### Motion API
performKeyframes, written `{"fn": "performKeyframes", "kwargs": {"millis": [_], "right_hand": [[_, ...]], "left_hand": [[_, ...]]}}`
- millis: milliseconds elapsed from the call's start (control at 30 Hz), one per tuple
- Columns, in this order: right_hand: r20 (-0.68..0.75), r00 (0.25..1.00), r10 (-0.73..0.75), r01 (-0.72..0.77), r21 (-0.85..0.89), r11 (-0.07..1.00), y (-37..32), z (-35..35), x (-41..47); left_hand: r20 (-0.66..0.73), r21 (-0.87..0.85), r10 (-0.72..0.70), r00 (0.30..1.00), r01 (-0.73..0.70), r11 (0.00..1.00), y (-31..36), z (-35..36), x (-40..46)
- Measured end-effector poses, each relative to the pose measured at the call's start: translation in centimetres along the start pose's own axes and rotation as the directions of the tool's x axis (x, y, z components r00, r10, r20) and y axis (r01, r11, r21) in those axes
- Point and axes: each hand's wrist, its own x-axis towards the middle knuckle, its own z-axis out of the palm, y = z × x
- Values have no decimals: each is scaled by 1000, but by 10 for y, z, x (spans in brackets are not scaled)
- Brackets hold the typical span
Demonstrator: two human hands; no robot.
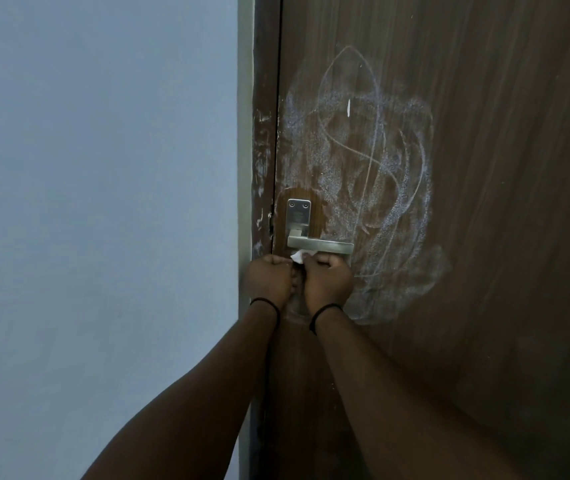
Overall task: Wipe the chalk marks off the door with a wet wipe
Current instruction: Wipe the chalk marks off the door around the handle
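A dark brown wooden door [484,168] fills the right side of the head view. White chalk marks [373,174], loops and smeared patches, cover it above and to the right of the handle. Just below the handle, my left hand [267,278] and my right hand [328,280] are held close together with fingers curled. Both pinch a small white wet wipe [298,257] between them; only a corner of it shows above the knuckles. Each wrist wears a thin black band.
A metal lever handle [321,247] on its plate [298,216] juts out right above my hands. The scuffed door frame [263,150] runs down the left of the door. A pale blue-grey wall [103,202] takes up the left half.
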Motion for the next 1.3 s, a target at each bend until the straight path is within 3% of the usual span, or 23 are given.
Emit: {"fn": "performKeyframes", "kwargs": {"millis": [100,167,233,333,433,500,567,667,867,1200,1300], "right_hand": [[-27,999,39,-37,71,997,-4,-12,4],[62,998,-15,19,-66,998,-1,-21,0],[186,975,-125,165,-220,962,7,-29,-12],[278,899,-337,408,-256,876,5,-38,-28],[213,771,-600,636,-253,729,-22,-43,-28],[175,694,-698,708,-339,619,-43,-46,-21],[235,699,-675,675,-527,516,-58,-50,-7],[320,797,-512,558,-714,422,-66,-53,3],[492,700,-518,712,-538,451,-68,-32,-4],[363,759,-541,641,-560,524,-56,-65,13],[467,680,-565,733,-456,505,-57,-44,-2]], "left_hand": [[-12,2,34,999,-34,999,2,-4,2],[-41,-9,45,998,-46,999,4,-7,2],[-70,-35,51,996,-54,998,4,-7,1],[-71,-83,69,995,-75,994,8,-8,-5],[-67,-79,125,990,-131,988,16,-9,-12],[-70,-123,147,987,-155,980,22,-9,-16],[-66,-131,169,983,-176,976,28,-9,-21],[-39,-118,181,983,-184,976,33,-9,-24],[-11,-78,180,984,-180,981,34,-11,-19],[-1,-91,164,986,-164,982,30,-13,-16],[13,-70,140,990,-139,988,30,-15,-14]]}}
